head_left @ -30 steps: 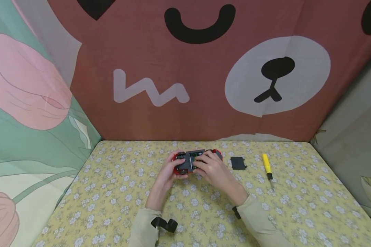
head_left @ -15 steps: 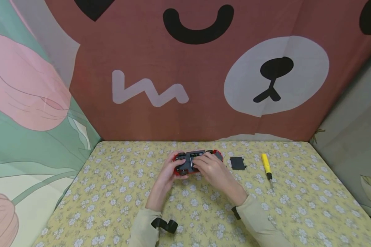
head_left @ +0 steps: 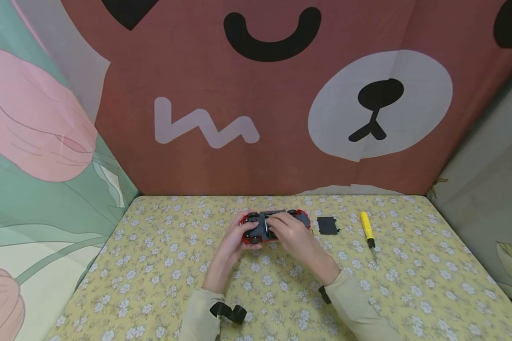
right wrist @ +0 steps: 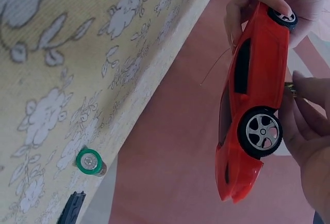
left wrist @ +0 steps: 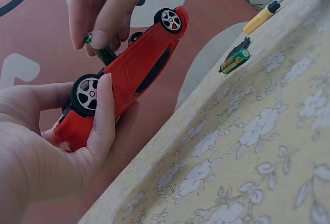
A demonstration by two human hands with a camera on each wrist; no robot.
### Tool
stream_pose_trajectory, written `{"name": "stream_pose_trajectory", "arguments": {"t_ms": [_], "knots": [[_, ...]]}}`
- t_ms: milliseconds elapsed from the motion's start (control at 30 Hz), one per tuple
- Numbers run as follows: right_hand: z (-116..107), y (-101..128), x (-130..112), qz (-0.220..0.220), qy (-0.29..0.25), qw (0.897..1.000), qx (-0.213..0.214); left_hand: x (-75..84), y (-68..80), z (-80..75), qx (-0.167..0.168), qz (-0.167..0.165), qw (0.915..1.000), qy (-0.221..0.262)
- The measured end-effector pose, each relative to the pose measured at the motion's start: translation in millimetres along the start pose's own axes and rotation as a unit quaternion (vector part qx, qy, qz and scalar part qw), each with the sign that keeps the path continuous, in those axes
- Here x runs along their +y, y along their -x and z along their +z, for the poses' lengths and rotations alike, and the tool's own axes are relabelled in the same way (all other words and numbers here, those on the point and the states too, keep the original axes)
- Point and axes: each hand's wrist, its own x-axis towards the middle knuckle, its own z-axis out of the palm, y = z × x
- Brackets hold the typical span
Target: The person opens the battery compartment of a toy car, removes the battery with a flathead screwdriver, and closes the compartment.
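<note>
My left hand (head_left: 232,239) grips one end of a red toy car (left wrist: 136,74), held above the table with its dark underside facing up in the head view. Between thumb and fingers, my right hand (head_left: 298,237) pinches a green battery (left wrist: 104,55) at the car's underside. In the left wrist view this battery is tilted, one end at the opening; how far in it sits is hidden. A second green battery (left wrist: 237,60) lies on the table, mostly hidden behind the right hand in the head view.
A dark square cover (head_left: 327,225) lies right of the car, and beyond it a yellow-handled screwdriver (head_left: 368,229). The floral-covered table (head_left: 153,265) meets a brown printed cloth backdrop (head_left: 196,175) at its far edge.
The car and left hand have shifted slightly right and nearer. My right fingers have drawn closer together over the opening in the car's underside.
</note>
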Motion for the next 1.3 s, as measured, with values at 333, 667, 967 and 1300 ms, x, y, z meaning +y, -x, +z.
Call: {"name": "stream_pose_trajectory", "arguments": {"t_ms": [333, 667, 967, 1300], "knots": [[-4, -1, 4, 0.043, -0.032, 0.997, 0.053, -0.3, 0.2, 2.6, -0.003, -0.003, 1.0, -0.004], [-17, -4, 6, 0.14, -0.083, 0.983, 0.081, -0.5, 0.0, 3.4, -0.002, -0.005, 1.0, -0.006], [-28, -4, 15, 0.185, -0.122, 0.964, 0.145, -2.5, -1.4, 2.6, 0.005, -0.007, 1.0, -0.004], [-42, -2, 25, 0.264, -0.2, 0.93, 0.16, -1.7, -1.2, 2.5, 0.008, -0.008, 0.9999, -0.006]]}}
